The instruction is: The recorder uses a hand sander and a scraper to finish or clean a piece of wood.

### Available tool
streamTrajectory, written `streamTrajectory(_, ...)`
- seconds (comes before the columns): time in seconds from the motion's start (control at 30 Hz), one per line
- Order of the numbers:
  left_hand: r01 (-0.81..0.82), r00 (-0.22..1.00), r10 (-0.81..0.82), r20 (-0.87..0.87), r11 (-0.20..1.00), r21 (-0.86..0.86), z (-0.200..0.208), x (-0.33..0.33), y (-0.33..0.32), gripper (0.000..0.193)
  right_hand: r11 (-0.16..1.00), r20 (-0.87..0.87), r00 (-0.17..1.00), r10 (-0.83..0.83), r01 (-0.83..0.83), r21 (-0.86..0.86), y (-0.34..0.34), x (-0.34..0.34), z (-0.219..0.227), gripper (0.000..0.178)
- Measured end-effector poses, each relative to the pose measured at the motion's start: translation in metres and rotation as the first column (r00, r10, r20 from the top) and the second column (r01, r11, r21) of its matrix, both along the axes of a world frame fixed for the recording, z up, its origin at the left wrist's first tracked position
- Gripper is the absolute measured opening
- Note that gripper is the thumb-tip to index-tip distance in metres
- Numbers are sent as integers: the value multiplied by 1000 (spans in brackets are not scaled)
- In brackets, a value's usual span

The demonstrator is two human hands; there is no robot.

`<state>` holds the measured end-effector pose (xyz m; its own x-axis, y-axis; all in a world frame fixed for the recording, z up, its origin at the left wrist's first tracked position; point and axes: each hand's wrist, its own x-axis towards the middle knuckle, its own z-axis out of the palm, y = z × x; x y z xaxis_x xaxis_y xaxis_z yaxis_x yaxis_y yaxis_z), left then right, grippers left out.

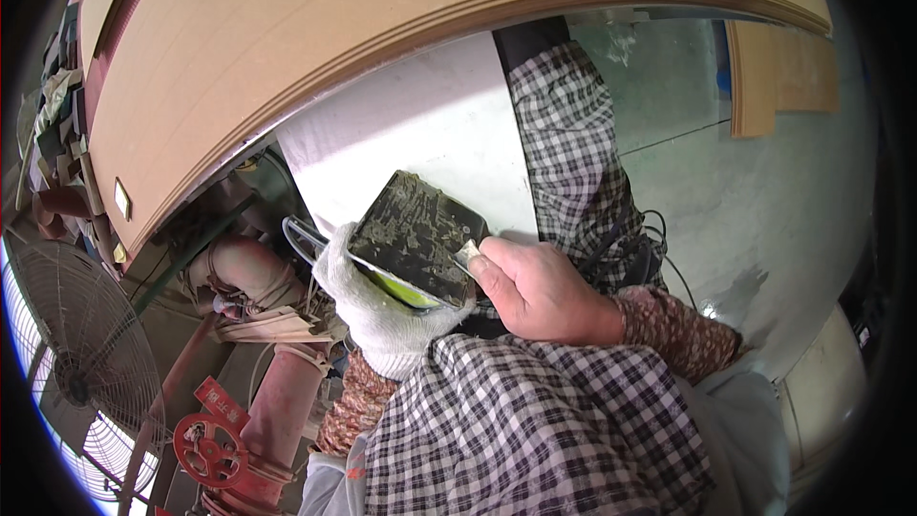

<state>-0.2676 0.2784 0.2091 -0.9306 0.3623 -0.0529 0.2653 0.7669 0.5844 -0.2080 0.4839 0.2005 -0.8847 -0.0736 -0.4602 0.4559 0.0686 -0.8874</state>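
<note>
My left hand, in a white knitted glove, is wrapped round what looks like a hand-held sander turned pad up. Its black rectangular pad is smeared with a rough greyish-brown residue. A strip of bright green body shows below the pad, and the rest is hidden by the glove. In my bare right hand, between thumb and curled finger, is a small flat greyish piece, possibly a scraper blade. Its end is at the pad's right edge; whether it touches, I cannot tell. My lap wears a checked apron.
A large tan board with grooved edges spans the far side. Under it stands a white panel. To the left are a wire-caged fan, a red valve wheel and red pipes. Brown board pieces lie at far right.
</note>
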Motion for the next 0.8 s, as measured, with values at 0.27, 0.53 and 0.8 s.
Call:
streamTrajectory(0.27,-182,970,147,193,967,180,-9,8,-2,134,987,27,989,-146,144,70,-2,-1,-14,32)
streamTrajectory(0.53,-18,999,16,52,999,35,-4,2,-3,135,989,-22,991,-135,136,55,-2,0,-6,32)
streamTrajectory(0.8,-52,996,44,81,994,94,-7,4,-4,131,989,-10,990,-142,142,26,0,-1,-10,30)
